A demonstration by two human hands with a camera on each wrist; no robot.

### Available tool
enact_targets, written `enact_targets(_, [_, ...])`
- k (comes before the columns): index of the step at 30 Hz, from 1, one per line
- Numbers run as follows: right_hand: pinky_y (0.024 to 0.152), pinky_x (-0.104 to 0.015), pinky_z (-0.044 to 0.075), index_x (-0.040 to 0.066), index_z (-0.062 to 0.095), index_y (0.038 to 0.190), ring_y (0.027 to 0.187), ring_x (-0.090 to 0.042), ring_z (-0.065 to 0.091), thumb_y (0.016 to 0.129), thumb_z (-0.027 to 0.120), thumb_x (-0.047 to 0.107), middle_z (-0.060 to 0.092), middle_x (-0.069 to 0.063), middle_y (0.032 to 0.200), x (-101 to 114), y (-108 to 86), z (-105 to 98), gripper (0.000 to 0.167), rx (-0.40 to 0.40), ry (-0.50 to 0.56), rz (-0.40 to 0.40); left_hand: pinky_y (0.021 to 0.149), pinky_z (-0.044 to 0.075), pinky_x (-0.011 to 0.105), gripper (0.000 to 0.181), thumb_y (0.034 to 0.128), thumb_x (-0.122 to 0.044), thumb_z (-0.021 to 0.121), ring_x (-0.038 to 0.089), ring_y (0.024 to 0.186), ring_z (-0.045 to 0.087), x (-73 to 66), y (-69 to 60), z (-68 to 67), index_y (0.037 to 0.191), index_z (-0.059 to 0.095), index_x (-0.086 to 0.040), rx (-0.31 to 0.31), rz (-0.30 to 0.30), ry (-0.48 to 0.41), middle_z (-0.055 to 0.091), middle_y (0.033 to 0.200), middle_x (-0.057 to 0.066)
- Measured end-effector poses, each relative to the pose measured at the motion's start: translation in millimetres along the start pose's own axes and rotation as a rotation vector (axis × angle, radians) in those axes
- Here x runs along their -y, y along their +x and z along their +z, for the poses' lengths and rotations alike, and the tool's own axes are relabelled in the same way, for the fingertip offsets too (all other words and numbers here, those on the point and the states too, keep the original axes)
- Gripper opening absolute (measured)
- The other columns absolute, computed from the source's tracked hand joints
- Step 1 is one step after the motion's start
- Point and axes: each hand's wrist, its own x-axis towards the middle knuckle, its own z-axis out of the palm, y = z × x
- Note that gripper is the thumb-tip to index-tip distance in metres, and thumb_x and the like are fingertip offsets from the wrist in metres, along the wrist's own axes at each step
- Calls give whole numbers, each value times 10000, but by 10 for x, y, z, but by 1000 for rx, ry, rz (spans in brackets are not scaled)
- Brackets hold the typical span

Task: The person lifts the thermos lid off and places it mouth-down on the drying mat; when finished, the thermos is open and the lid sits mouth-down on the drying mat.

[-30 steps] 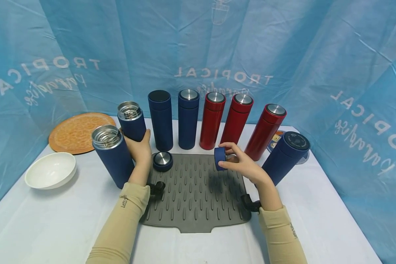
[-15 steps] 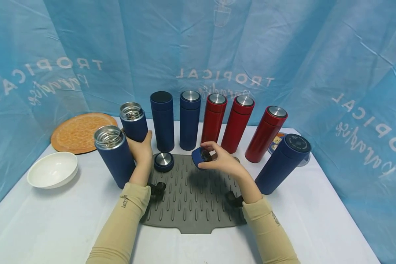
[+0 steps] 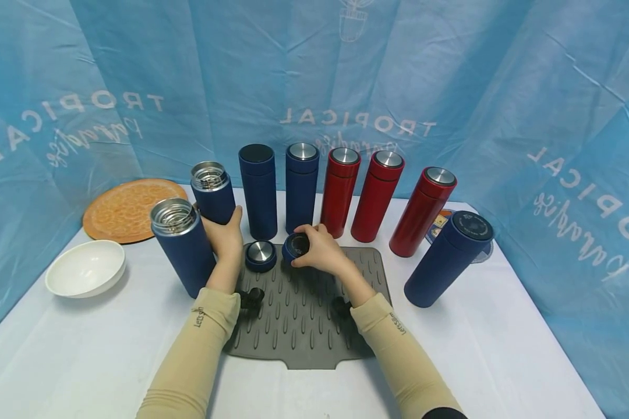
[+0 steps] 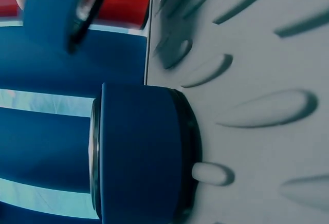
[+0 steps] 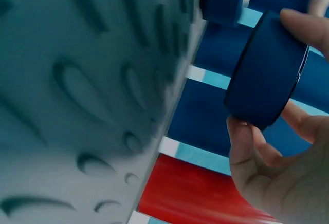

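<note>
My right hand pinches a dark blue lid by its sides over the back of the grey ribbed mat. In the right wrist view the fingers hold that lid tilted above the mat. Just left of it, a second blue lid with a silver top rests on the mat. My left hand is around the rear lidless blue bottle; its fingers are mostly hidden. A nearer lidless blue bottle stands beside that hand, tilted in the view.
Two closed blue bottles, one black-topped and one silver-topped, stand behind the mat. Three red bottles stand to their right, then another blue bottle. On the left are a white bowl and an orange round mat.
My right hand has moved left across the mat with the lid, now beside the silver-topped lid, and the held lid has turned its dark face upward. The left hand has stayed put.
</note>
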Motion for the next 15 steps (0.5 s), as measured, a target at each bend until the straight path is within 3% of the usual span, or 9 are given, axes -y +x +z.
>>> enact_targets(5, [795,-386,468,150,501,1298,1014,-271,520,677,813,218,498,-148,1173,-14,92,99,698,10,-89,26,1102,180,284,872,790,-300,718,147,1367,208,-1,-16,-1,1460,178,-158,3,-13,-8,216,1493,43])
enact_targets(15, [823,-378,455,163,530,1294,1033,-243,507,663,818,207,511,-110,1214,-36,188,192,695,56,-153,-7,1102,180,288,872,791,-311,716,143,1366,208,11,0,6,1462,177,-166,-2,-18,4,212,1494,40])
